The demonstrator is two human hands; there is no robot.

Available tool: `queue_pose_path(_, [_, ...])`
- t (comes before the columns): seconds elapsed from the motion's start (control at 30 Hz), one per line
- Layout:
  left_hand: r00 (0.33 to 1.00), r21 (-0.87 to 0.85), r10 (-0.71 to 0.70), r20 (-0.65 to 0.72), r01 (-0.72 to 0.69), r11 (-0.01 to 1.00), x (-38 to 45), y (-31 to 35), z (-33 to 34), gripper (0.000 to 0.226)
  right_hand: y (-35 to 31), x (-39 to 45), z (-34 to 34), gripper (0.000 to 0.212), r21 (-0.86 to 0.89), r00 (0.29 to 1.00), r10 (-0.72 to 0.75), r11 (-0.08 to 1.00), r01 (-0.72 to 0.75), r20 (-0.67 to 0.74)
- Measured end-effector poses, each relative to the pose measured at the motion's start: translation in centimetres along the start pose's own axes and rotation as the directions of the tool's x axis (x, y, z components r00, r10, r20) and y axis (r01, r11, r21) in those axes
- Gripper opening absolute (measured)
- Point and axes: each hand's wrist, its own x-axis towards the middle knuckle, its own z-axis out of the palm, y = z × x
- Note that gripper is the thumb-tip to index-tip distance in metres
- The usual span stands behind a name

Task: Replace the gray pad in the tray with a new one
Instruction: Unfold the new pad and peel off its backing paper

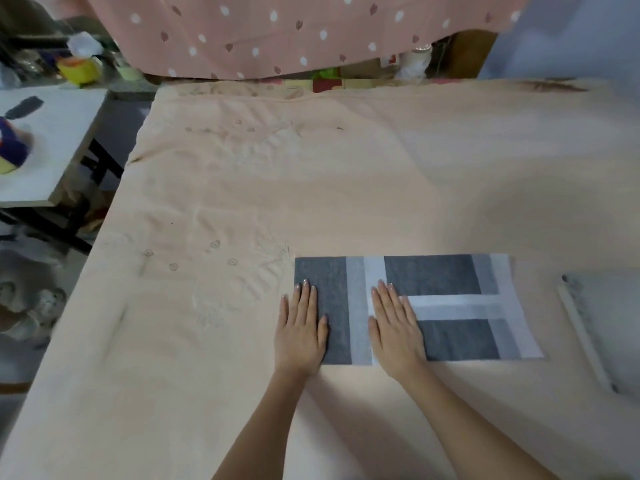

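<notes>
While both palms lie flat, every finger is stretched out straight and nothing is grasped.
Left hand: fingers extended and close together, pressing down on the left end of the gray pad; the outer edge of the hand hangs just past the pad's left border onto the cloth.
Right hand: fingers extended, pressing flat where the pad's pale vertical band meets a pale horizontal band.
Gray pad: folded flat under both hands, reaching rightward away from the right fingertips; dark gray panels broken by white and light gray strips.
Peach cloth: covers the surface ahead of and around the fingers.
Tray: pale, blurred, well to the right of the right hand, apart from the pad.
Side table: white, far left beyond the left fingers, carrying blurred items.
Dotted pink fabric: hanging far ahead of the fingertips.
</notes>
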Motion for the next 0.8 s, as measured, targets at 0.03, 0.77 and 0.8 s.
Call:
queue_pose_path(0.03, [1.000, 0.014, -0.003, 0.003, 0.003, 1.000, 0.0, 0.1, 0.0, 0.061, 1.4, -0.4, 0.0, 0.066, -0.013, 1.000, 0.005, 1.000, -0.005, 0.006])
queue_pose_path(0.77, [0.766, -0.511, -0.560, 0.316, 0.635, 0.580, -1.2, -3.1, -5.9, 0.022, 0.6, -5.4, 0.6, 0.057, 0.089, 0.974, 0.212, 0.972, -0.219, 0.077])
queue_pose_path(0.8, [0.761, -0.508, -0.572, 0.306, 0.639, 0.578, -1.4, -4.1, -6.4, 0.022, -0.3, -5.4, 0.6, 0.057, 0.093, 0.980, 0.184, 0.977, -0.190, 0.075])
